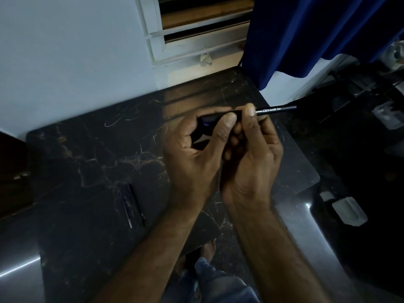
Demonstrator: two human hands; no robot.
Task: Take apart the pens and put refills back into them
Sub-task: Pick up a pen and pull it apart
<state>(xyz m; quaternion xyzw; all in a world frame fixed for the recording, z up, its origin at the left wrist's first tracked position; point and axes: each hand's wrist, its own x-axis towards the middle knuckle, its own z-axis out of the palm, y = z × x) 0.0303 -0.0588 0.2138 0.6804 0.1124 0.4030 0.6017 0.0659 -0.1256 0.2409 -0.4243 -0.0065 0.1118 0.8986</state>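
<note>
Dark veined marble tabletop (91, 149) beneath blue curtain (306, 29).

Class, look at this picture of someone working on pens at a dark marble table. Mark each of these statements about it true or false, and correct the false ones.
1. Both hands grip one black pen. True: the left hand and the right hand hold it together.
2. The held pen lies flat on the table. False: it is held up above it.
3. Other pens lie on the table to the left of the arms. True.
4. The curtain at upper right is red. False: it is blue.
5. The printed end of the pen sticks out past the left hand. False: it sticks out past the right hand.
</note>
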